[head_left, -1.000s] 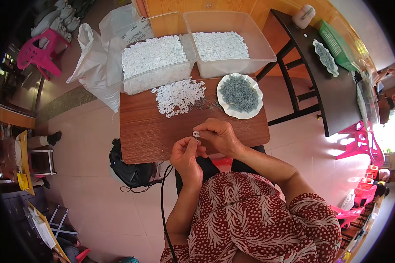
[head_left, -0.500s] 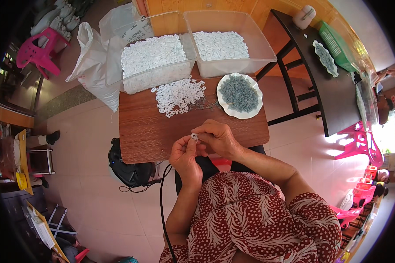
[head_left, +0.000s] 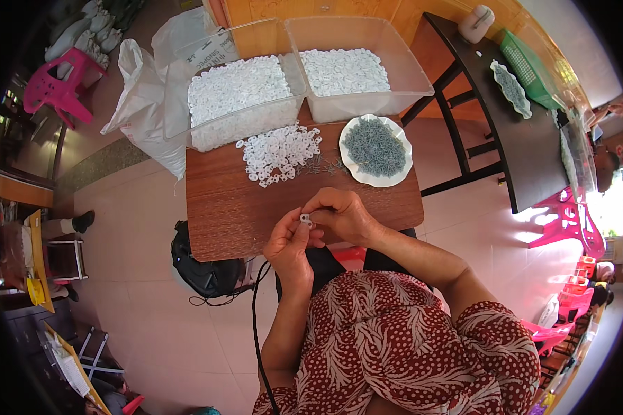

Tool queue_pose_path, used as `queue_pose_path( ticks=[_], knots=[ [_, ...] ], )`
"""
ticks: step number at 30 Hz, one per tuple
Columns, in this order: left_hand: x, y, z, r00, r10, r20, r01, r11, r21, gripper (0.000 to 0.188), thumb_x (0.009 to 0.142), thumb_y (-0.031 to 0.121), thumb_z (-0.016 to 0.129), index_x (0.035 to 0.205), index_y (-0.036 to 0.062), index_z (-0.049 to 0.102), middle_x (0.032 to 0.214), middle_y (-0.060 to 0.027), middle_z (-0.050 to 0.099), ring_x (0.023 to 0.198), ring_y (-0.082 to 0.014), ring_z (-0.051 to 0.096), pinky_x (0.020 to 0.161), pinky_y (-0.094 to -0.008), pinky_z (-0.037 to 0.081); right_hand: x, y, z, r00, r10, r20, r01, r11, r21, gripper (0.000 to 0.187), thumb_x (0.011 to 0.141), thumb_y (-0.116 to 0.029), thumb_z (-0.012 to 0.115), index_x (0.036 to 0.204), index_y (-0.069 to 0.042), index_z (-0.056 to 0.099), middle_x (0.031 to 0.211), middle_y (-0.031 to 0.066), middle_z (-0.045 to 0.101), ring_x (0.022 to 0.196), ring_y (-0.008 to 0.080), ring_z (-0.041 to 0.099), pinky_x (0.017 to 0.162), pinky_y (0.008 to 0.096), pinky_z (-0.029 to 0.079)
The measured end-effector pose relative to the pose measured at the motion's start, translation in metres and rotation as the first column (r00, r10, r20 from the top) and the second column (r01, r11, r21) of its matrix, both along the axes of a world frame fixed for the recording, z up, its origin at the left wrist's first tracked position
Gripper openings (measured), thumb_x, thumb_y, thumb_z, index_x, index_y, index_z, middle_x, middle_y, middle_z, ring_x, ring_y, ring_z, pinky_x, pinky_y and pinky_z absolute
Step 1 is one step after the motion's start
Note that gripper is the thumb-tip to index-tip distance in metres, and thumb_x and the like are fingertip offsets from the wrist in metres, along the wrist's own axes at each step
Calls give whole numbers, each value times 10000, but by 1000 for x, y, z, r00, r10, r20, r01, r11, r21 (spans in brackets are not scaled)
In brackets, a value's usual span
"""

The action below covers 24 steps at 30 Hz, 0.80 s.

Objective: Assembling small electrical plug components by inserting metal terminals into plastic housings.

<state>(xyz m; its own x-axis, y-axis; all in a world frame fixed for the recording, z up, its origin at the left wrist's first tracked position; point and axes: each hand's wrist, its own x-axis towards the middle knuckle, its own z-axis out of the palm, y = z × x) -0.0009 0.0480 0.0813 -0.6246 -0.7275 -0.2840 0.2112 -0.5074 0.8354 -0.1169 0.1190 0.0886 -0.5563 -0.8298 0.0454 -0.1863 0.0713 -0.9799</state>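
Over the near edge of the brown wooden table (head_left: 218, 221), my left hand (head_left: 289, 250) pinches a small white plastic piece with holes (head_left: 305, 218) between thumb and fingers. My right hand (head_left: 343, 216) is closed at the same piece, its thumb and fingertips pressed together against it. Whatever is between the right fingertips is hidden or too small to make out. Beyond the hands lies a loose pile of similar white plastic pieces (head_left: 278, 153). To its right, a white scalloped plate (head_left: 348, 166) holds a heap of small grey screws or nails (head_left: 375, 146); several more lie scattered between pile and plate.
Two clear plastic bins (head_left: 246, 114) (head_left: 412, 90) full of white pieces stand at the table's far side. A white sack (head_left: 142, 104) leans left of them. On the right is a dark table (head_left: 495, 90) with a green basket (head_left: 529, 69). A black bag (head_left: 204, 245) sits on the floor at left.
Both hands stay together at the same spot, and the white piece has turned slightly between the fingertips. The view has shifted a little.
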Motion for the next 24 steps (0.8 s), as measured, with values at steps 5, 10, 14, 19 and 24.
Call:
queue_pose_path(
  ticks=[5, 10, 14, 19, 24],
  knots=[
    [-1, 2, 1, 1000, 3, -12, -3, 1000, -26, 227, 860, 15, 583, 1075, -58, 583, 822, -95, 633, 636, -161, 625, 499, -248, 518, 0, 1, -1, 995, 5, -96, -7, 1000, -13, 103, 752, -6, 650, 852, -21, 629, 803, 72, 605, 761, 188, 589, 676, 294, 475],
    [-1, 0, -1, 999, 40, -14, -39, 999, 24, 207, 858, 6, 581, 1054, -61, 589, 823, -97, 634, 625, -142, 613, 506, -245, 516, 7, 4, 7, 994, 20, -104, -16, 999, 45, 192, 717, -26, 669, 904, -39, 629, 814, 76, 596, 777, 221, 582, 680, 310, 477],
    [0, 0, 4, 997, 79, 6, -79, 994, 74, 175, 854, 2, 587, 1015, -65, 605, 820, -97, 632, 608, -123, 596, 527, -232, 512, 10, 4, 5, 940, -13, -341, -5, 999, -53, 283, 668, -37, 690, 945, -46, 633, 845, 75, 586, 825, 236, 566, 688, 332, 480],
    [1, 1, 8, 996, 85, 19, -85, 996, -11, 173, 844, 2, 605, 1008, -49, 624, 825, -70, 631, 617, -97, 560, 552, -205, 477, 9, 4, 3, 924, -47, -379, 6, 994, -109, 284, 666, -38, 698, 944, -42, 643, 854, 74, 587, 835, 234, 565, 699, 339, 483],
    [4, 3, 7, 996, 84, -31, -86, 994, -63, 195, 827, 2, 634, 1018, -33, 633, 838, -43, 631, 638, -76, 524, 572, -190, 445, 12, 6, 7, 943, -52, -330, 11, 992, -123, 288, 688, -21, 692, 972, -35, 649, 863, 75, 592, 830, 228, 574, 695, 324, 491]
  ],
)
